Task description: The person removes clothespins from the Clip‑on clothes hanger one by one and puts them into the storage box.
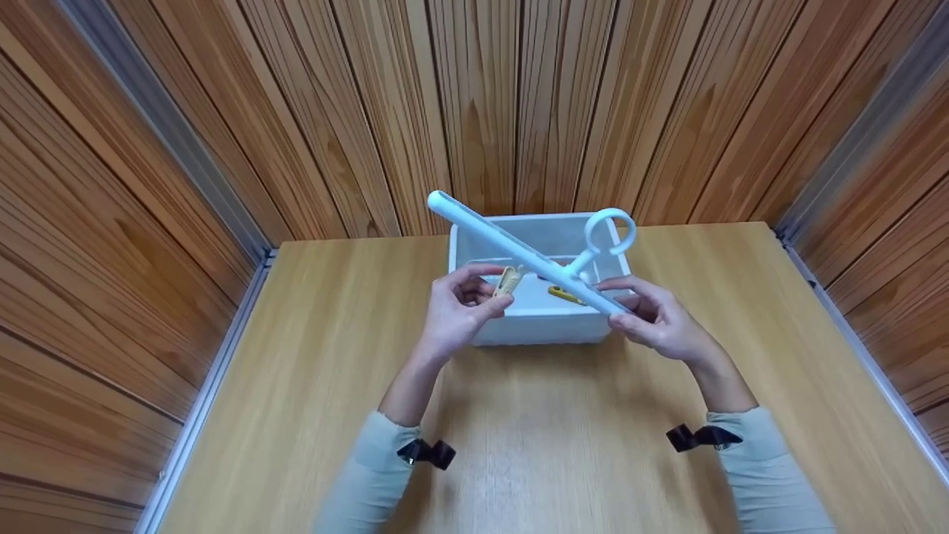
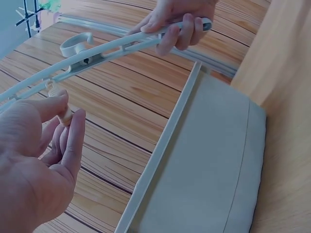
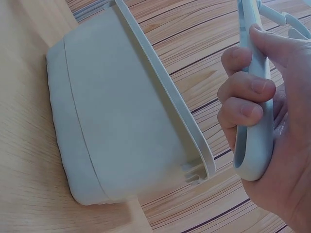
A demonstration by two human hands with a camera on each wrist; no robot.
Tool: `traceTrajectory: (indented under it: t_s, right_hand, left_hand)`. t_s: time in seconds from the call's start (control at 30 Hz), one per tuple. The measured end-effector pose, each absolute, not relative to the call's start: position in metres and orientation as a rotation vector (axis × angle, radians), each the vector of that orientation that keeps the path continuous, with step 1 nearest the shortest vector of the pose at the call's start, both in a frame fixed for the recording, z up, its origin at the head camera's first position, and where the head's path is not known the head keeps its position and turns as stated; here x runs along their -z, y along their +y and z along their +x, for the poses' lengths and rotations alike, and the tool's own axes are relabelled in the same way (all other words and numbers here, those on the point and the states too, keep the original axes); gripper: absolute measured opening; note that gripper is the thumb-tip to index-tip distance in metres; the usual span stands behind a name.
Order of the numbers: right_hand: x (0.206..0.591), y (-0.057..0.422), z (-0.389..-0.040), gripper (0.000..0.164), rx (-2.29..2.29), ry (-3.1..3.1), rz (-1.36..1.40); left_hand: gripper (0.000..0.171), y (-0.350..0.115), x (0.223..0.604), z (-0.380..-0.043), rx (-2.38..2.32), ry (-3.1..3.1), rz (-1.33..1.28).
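Note:
A pale blue clothes hanger (image 1: 504,241) with an open ring hook (image 1: 630,233) is held at a slant above a light-coloured bin. My right hand (image 1: 663,322) grips its lower right end, fingers curled round the bar in the right wrist view. My left hand (image 1: 463,304) pinches a cream clothespin (image 1: 508,282) between thumb and fingers. In the left wrist view, the clothespin's (image 2: 63,109) upper end is right by the hanger bar (image 2: 116,46); whether they are joined, I cannot tell.
The light plastic bin (image 1: 541,328) stands at the table's back edge, below both hands. A yellow object (image 1: 565,295) lies inside it, partly hidden by the hanger. Wood-panelled walls (image 1: 474,111) enclose the wooden table (image 1: 534,430) at the back and sides.

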State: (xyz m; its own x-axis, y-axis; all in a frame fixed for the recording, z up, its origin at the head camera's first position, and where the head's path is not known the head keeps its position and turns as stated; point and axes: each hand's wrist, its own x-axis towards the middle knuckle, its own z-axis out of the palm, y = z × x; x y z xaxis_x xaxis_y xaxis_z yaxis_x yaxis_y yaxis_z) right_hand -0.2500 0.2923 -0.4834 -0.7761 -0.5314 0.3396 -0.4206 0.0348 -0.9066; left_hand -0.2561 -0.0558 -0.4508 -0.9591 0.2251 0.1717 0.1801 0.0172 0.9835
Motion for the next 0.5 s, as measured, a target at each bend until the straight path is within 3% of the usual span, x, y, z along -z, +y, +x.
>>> traceTrajectory:
  t_s: [0.5]
  right_hand:
    - [0.486, 0.303, -0.248, 0.051, 1.893, 2.172, -1.031]
  left_hand:
    - [0.039, -0.057, 0.455, -0.271, -2.009, 2.37, 0.41]
